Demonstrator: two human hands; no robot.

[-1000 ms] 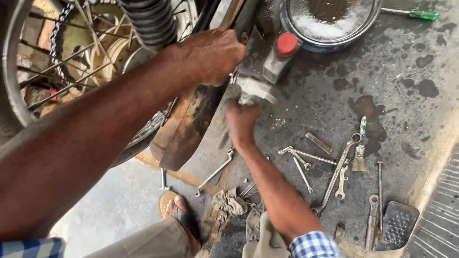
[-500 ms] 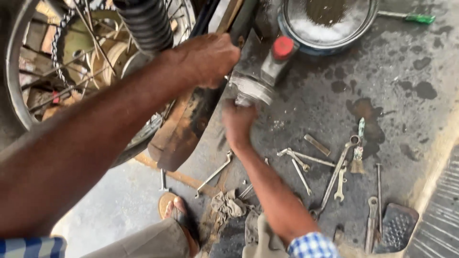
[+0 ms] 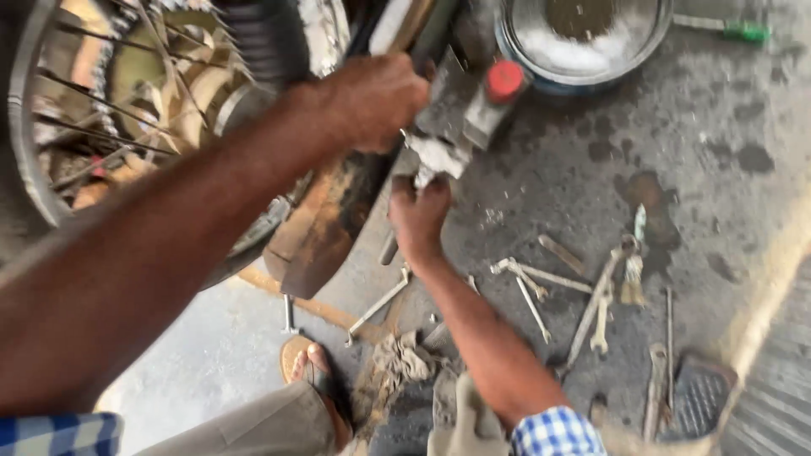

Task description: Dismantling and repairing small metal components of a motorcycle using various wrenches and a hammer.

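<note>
My left hand [image 3: 376,101] is curled tight around the top of a grey metal part [image 3: 452,110] with a red cap [image 3: 504,81] on it. My fingers are closed all the way, gripping the part, so you only see my knuckles. My right hand [image 3: 418,215] is just under the part. Its fingers [image 3: 422,187] are bunched up and pinch the white, dusty bottom end of the same part. I cannot tell if a small tool is hidden inside that hand.

Since a second ago, both hands have stayed on the part. My right hand has slid up a little and sits closer to the bottom end now. The part has hardly moved. I think that means I am still working something loose or tight down there, and the job on this part is not finished.

The part hangs beside the bike's brown mudguard [image 3: 325,228], right next to the spoked wheel [image 3: 101,127]. Just past it sits a round metal bowl [image 3: 515,46] with pale stuff in it. On the dark, oily floor [image 3: 701,152] lie many spanners [image 3: 541,291], well apart from my hands. A green-handled screwdriver [image 3: 731,29] lies far off near the bowl. My foot in a sandal [image 3: 308,367] is down below, beside a dirty rag [image 3: 401,363].
</note>
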